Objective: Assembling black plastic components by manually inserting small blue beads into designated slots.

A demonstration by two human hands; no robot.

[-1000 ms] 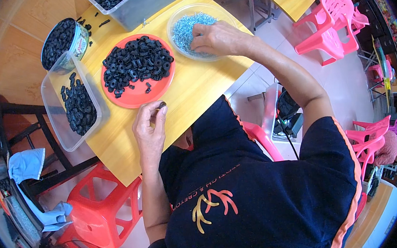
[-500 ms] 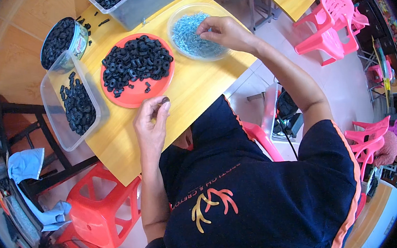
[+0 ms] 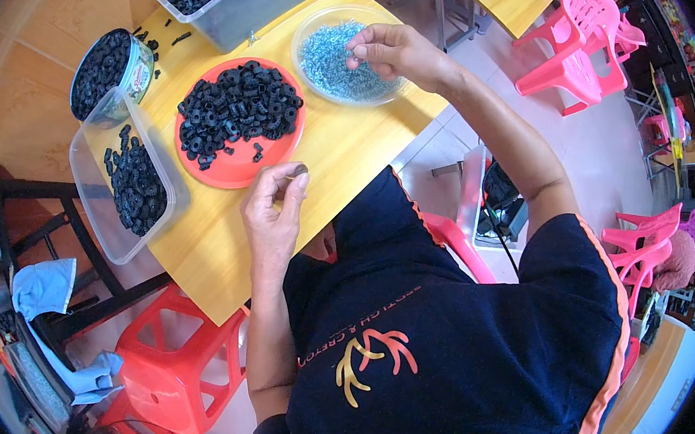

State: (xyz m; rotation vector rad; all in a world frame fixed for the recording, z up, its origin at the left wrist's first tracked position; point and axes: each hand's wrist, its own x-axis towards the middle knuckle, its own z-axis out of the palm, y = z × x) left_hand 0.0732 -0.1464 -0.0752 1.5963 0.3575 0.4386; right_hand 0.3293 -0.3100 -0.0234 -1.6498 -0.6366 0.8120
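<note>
Between the thumb and index finger of my left hand (image 3: pixel 272 208) is a small black plastic part (image 3: pixel 300 170), held just off the near edge of a red plate (image 3: pixel 228 170). That plate carries a heap of similar black parts (image 3: pixel 238 101). My right hand (image 3: pixel 402 52) is over the right side of a round clear bowl (image 3: pixel 296 49) full of tiny pale-blue, shiny pieces (image 3: pixel 335 61). Its thumb and index finger are pinched together; a small shiny bit seems to show at the tips, too small to name.
Left of the plate, a clear plastic tub (image 3: pixel 92 201) leans with black parts inside. Behind it stands a round bucket (image 3: pixel 134 78) of black parts, and a large grey bin (image 3: pixel 258 10) is at the table's far edge. A red stool (image 3: pixel 161 380) is below left.
My right hand has lifted slightly from the blue pieces and turned, fingertips still pinched. My left hand has shifted a little right and up with the black part.
</note>
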